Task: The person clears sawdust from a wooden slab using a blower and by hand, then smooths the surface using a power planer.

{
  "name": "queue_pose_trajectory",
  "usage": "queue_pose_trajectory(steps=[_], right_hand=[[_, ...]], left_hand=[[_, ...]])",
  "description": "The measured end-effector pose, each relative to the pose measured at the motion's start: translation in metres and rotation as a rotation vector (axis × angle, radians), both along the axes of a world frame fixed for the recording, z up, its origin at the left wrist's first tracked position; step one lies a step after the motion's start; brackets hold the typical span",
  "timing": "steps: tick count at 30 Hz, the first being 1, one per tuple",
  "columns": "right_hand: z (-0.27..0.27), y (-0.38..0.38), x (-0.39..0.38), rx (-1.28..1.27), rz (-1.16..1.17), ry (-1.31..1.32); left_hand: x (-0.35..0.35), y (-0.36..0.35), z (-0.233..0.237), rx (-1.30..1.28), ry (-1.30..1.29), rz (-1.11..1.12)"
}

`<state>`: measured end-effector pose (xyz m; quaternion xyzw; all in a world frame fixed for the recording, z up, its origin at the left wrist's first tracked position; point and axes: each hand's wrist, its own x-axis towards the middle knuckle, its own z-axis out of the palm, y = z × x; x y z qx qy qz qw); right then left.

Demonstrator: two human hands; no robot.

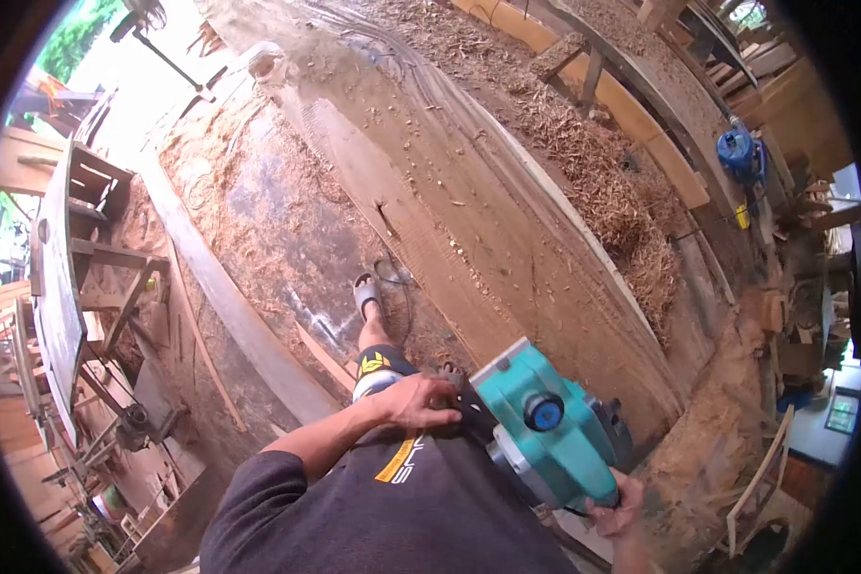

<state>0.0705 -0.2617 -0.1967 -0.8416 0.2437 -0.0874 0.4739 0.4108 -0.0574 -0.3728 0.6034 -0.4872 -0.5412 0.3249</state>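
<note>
At the near end of a long wooden plank (469, 220), a teal electric planer (545, 421) is held in both hands, low and right of centre in the head view, directly in front of the person's dark shirt. The left hand (416, 400) is on the dark handle at the planer's upper-left end, with its fingers (442, 390) clenched around that handle. The right hand (617, 517) is at the planer's lower-right end, with its fingers (631, 497) curled and closed against the housing; the palm side is hidden. The planer body is tilted, and a blue round knob on its side faces the camera. Whether its sole touches the plank cannot be determined. One sandalled foot (366, 292) stands on the dusty floor just beside the plank's left edge, near a loop of cable (392, 273). Wood shavings (603, 182) are heaped along the plank's right side. A blue machine (741, 153) sits well apart at the upper right.
</note>
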Motion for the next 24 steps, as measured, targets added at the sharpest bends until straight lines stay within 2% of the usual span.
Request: queue_pose_trajectory(steps=[1, 2, 3, 5, 6, 9, 10, 13, 17, 19, 21, 22, 23, 24], right_hand=[[0.002, 0.001, 0.02, -0.027, 0.024, -0.03], [0.007, 0.001, 0.039, -0.014, 0.019, 0.028], [0.01, 0.002, 0.064, 0.037, 0.032, 0.019], [0.014, 0.001, 0.123, 0.07, 0.086, -0.008], [0.016, 0.003, 0.152, 0.088, 0.088, -0.018], [0.016, 0.01, 0.236, 0.1, 0.114, -0.067], [0.017, 0.012, 0.263, 0.11, 0.111, -0.047], [0.015, 0.018, 0.343, 0.145, 0.112, -0.045], [0.006, 0.027, 0.461, 0.158, 0.125, -0.232], [0.002, 0.03, 0.523, 0.131, 0.131, -0.24], [0.003, 0.037, 0.585, 0.089, 0.107, -0.297], [0.005, 0.038, 0.618, 0.079, 0.101, -0.237], [0.002, 0.038, 0.656, 0.057, 0.105, -0.239], [0.006, 0.037, 0.691, 0.095, 0.15, -0.156]], left_hand=[[0.006, 0.001, -0.001, 0.024, -0.02, 0.024], [0.005, 0.01, -0.037, 0.013, 0.008, 0.105], [0.012, 0.009, -0.033, -0.008, -0.014, 0.194], [0.022, 0.018, -0.065, 0.049, -0.153, 0.296], [0.029, 0.02, -0.064, 0.167, -0.135, 0.363], [0.029, 0.066, -0.211, -0.143, -0.276, 0.586], [0.046, 0.056, -0.132, 0.051, -0.176, 0.682], [0.062, 0.075, -0.152, 0.312, -0.164, 0.856], [0.089, 0.095, -0.157, 0.27, -0.243, 1.031], [0.111, 0.101, -0.155, 0.298, 0.112, 1.175], [0.141, 0.103, -0.157, 0.185, 0.362, 1.306], [0.16, 0.109, -0.167, 0.157, 0.428, 1.33], [0.186, 0.101, -0.141, 0.161, 0.363, 1.345], [0.213, 0.101, -0.145, 0.077, 0.372, 1.391]])
